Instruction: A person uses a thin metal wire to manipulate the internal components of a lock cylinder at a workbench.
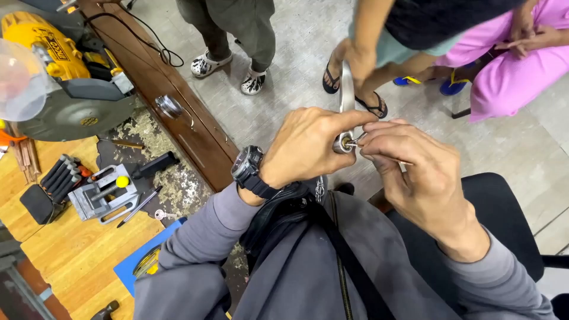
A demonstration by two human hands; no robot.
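Above the lap, centre frame: left hand [308,145] wrapped round silver lever handle [346,101], long axis running up and away. Right hand [409,163] just beside, pinching thin key [354,142] at the handle's round end, tip touching from the right.

Left hand [308,145] gripping metal handle [346,106], right hand [415,172] pinching key [354,142]

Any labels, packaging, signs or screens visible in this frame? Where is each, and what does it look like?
Label on the yellow saw housing: top left on the workbench, a dark strip with light lettering.
Round sticker on the saw's grey blade guard: small, yellow.
Wristwatch: on the left hand's wrist, black; its face is too dark to tell.
No packages or signs.
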